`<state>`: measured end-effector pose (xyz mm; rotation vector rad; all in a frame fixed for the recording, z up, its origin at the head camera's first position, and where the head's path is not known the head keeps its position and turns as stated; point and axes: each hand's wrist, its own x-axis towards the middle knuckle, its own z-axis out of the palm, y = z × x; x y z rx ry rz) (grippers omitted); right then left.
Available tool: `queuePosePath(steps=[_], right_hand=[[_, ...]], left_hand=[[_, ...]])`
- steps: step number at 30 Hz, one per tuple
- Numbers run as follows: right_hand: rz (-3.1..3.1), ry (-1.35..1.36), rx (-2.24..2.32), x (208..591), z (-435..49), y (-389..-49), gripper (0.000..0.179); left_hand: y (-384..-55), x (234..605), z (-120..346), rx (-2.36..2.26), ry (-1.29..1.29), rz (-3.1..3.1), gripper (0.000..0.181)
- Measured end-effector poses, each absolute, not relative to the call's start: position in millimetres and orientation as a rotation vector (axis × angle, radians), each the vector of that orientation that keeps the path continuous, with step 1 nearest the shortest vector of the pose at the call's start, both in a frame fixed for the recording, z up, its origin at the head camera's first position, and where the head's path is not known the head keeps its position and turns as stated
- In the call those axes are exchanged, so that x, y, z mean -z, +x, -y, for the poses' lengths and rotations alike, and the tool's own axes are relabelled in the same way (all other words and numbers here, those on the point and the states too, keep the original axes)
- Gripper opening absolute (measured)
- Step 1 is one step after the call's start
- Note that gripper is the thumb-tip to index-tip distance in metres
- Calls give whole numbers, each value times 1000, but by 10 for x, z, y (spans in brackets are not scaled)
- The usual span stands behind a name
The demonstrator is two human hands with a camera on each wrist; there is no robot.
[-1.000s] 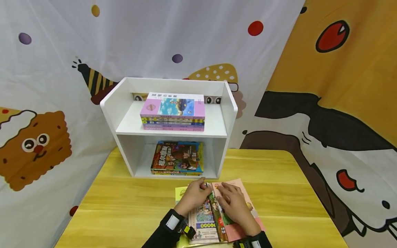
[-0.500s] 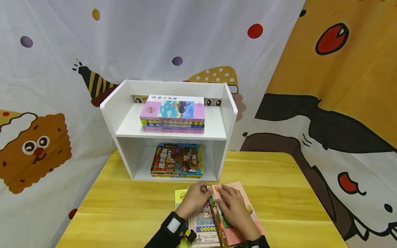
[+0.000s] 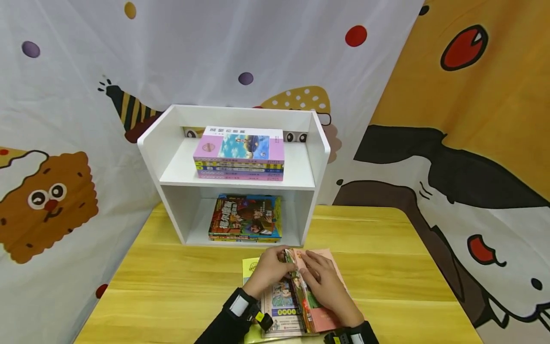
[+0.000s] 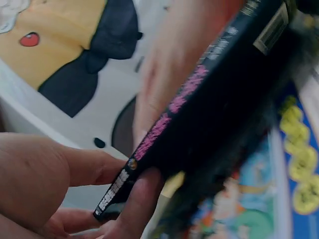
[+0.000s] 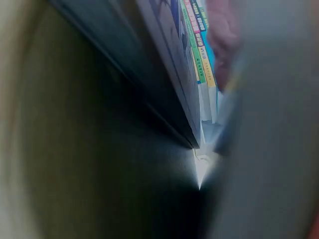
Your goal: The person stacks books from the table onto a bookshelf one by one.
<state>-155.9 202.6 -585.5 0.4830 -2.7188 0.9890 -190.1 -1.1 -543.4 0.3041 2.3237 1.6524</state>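
In the head view my left hand (image 3: 267, 273) pinches the left edge of a book near its top corner. The left wrist view shows this book's dark spine with pink lettering (image 4: 172, 107), between thumb and fingers. My right hand (image 3: 328, 289) rests on a pink-covered book (image 3: 323, 320), fingers spread loosely over the cover. That book's left side is tilted up, showing a colourful edge. Beneath lie a pale book with a picture (image 3: 285, 325) and a yellow book (image 3: 250, 263). The right wrist view is mostly dark, with several book spines (image 5: 200, 55) at the top.
A white two-tier shelf (image 3: 309, 222) stands behind the hands on the wooden table (image 3: 386, 267). Its upper tier holds a stack of books topped by a purple-and-white one (image 3: 206, 148); more books (image 3: 242, 217) lie below. A cartoon-printed cloth (image 3: 193, 52) hangs behind.
The pink-covered book has shifted slightly left and its left side tilts up more. My left hand now has its edge between thumb and fingers. The shelf's books stay put.
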Motion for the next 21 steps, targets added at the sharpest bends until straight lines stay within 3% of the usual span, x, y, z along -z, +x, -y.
queuePosePath(steps=[14, 21], right_hand=[[2687, 372, -1061, 5900, -2127, -1577, 39], [2620, 295, -1202, 5843, -2121, -1597, 34]], left_hand=[[-1885, 4886, 504, -1753, 330, -2411, 43], [-1839, 4565, 734, -1898, 415, -2388, 47]])
